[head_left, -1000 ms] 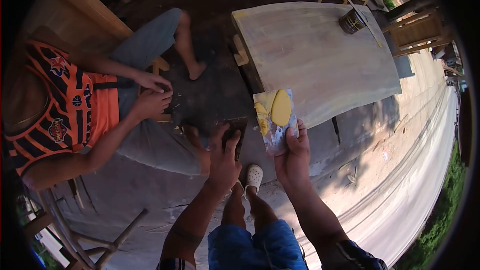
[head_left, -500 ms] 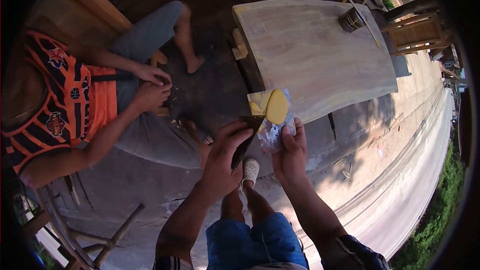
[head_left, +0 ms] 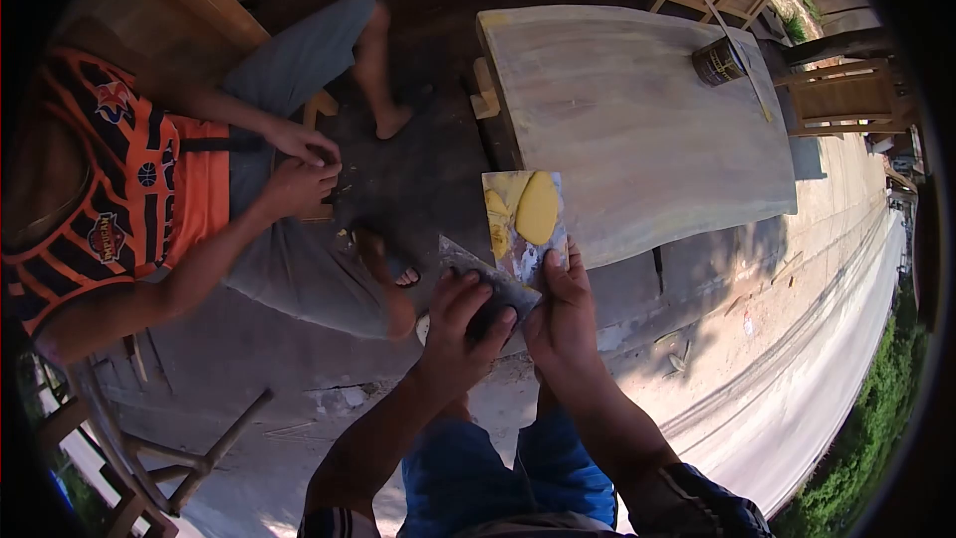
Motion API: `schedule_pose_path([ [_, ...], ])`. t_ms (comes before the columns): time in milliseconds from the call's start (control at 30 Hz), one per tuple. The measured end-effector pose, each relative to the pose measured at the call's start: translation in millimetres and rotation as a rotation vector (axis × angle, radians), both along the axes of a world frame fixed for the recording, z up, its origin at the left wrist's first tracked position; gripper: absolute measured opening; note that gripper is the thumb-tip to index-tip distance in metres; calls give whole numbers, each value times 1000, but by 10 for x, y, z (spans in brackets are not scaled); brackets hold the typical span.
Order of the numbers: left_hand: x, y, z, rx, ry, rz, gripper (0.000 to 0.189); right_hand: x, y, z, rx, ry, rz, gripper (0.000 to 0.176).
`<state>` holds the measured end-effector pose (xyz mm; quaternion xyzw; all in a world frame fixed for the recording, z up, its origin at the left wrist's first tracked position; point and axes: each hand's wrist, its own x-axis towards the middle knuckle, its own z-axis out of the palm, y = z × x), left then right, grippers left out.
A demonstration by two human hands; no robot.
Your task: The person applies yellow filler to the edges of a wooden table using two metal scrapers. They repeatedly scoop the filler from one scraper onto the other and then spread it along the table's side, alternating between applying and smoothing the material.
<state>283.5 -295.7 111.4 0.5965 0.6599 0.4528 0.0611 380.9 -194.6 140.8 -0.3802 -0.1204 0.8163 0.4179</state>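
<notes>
Putty board, daubed yellow, clamped in right hand; left hand grips scraper at its lower edge, just before the bare tabletop.

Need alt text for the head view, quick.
The right hand holds a board smeared with yellow putty; the left hand holds a scraper at its lower edge. Beyond stands a wooden slab with a can on it; a person in orange sits at left.
</notes>
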Motion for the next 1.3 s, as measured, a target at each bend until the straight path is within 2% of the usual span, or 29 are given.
schedule_pose_path([
  [67, -42, 90, -97, -293, -38, 133, 57, 171, 185, -135, 22, 72, 51, 26],
  [200, 366, 354, -5, -57, -20, 48, 68, 431, 596, -358, 32, 84, 142, 26],
  [300, 737, 644, -390, -138, -15, 42, 67, 636, 982, -409, 2, 10, 114, 27],
  [333, 786, 733, -460, -436, -117, 140, 66, 808, 1163, -454, 34, 5, 116, 27],
  [367, 831, 816, -472, -433, -138, 183, 66, 943, 1354, -503, 87, 3, 116, 27],
  [433, 876, 1056, -382, -410, -189, 258, 66, 1168, 1646, -571, 206, -59, 137, 28],
  [567, 1065, 1507, 276, -509, -155, 88, 63, 1397, 1937, -634, 293, -167, 255, 31],
  [733, 1089, 1621, 478, -603, -105, 181, 57, 1357, 1849, -688, 377, -211, 381, 32],
  [800, 1091, 1573, 468, -640, -101, 215, 53, 1381, 1784, -778, 523, -307, 473, 32],
  [833, 1123, 1529, 443, -645, -133, 216, 50, 1408, 1758, -803, 599, -359, 519, 32],
  [1000, 1443, 1190, 222, -602, -342, 250, 42, 1545, 1574, -812, 402, -300, 692, 32],
  [1133, 1890, 940, 159, -644, -455, 393, 49, 1762, 1493, -1009, 437, -363, 887, 32],
  [1233, 2266, 618, -44, -492, -839, 272, 48, 1766, 1486, -1129, 365, -86, 879, 31],
  [1267, 2422, 526, -116, -422, -1011, 223, 53, 1724, 1541, -1188, 356, -55, 922, 31],
  [1300, 2609, 455, -244, -285, -1147, 318, 55, 1663, 1645, -1253, 342, -28, 962, 31],
])
